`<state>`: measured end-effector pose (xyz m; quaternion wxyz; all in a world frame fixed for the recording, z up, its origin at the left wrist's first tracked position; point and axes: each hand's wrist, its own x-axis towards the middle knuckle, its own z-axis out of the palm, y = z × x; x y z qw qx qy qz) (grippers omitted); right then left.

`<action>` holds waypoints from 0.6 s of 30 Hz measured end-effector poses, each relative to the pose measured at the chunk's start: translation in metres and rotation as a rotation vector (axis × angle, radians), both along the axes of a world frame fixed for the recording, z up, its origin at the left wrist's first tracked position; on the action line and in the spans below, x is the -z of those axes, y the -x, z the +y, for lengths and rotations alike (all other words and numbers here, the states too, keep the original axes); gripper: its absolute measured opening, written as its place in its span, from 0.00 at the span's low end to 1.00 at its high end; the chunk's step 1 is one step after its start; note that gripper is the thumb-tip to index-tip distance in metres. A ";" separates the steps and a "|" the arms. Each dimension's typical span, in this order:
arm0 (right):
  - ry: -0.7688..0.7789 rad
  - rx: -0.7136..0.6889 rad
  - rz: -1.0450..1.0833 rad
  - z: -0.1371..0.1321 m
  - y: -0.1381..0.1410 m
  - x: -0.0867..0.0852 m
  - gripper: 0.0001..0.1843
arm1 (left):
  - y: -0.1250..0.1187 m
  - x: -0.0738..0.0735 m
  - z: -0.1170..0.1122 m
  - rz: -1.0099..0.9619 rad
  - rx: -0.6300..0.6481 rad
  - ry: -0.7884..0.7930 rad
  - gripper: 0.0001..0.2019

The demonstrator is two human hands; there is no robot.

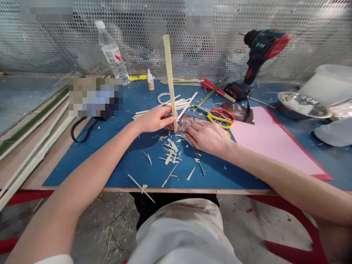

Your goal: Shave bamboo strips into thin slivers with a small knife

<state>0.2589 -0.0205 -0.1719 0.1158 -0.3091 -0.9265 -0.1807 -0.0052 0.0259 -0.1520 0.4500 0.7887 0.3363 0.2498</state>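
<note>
My left hand (159, 119) is closed around a flat, pale bamboo strip (169, 73), which stands nearly upright, tilted slightly left. Its lower end is at the table, by the left edge of a dark brown sheet dusted with pale powder, like sandpaper (189, 120). On the near side of that sheet my right hand (210, 138) presses down, fingers together and bent; its fingertips are partly hidden. Scissors (221, 118) with red and yellow handles lie just beyond the right hand. Bamboo shavings (172, 152) are scattered in front of both hands.
Behind are cut strips (154, 111), a glue bottle (150, 80), a water bottle (111, 53) and a cordless drill (255, 58). Pink paper (269, 139) and a metal bowl (302, 104) lie right. Long bamboo pieces (41, 154) lie left. A perforated metal screen (154, 22) closes the back.
</note>
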 end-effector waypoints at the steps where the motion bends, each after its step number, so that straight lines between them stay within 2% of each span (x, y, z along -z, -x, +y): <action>1: -0.006 -0.001 0.003 0.000 0.000 0.001 0.22 | 0.000 0.000 0.000 0.000 -0.001 -0.005 0.09; 10: -0.071 0.015 0.159 0.000 -0.007 0.008 0.17 | 0.000 0.001 0.001 0.008 -0.042 0.000 0.11; 18: -0.127 0.033 0.170 0.005 -0.001 0.009 0.16 | -0.004 -0.005 -0.003 0.017 -0.050 -0.013 0.09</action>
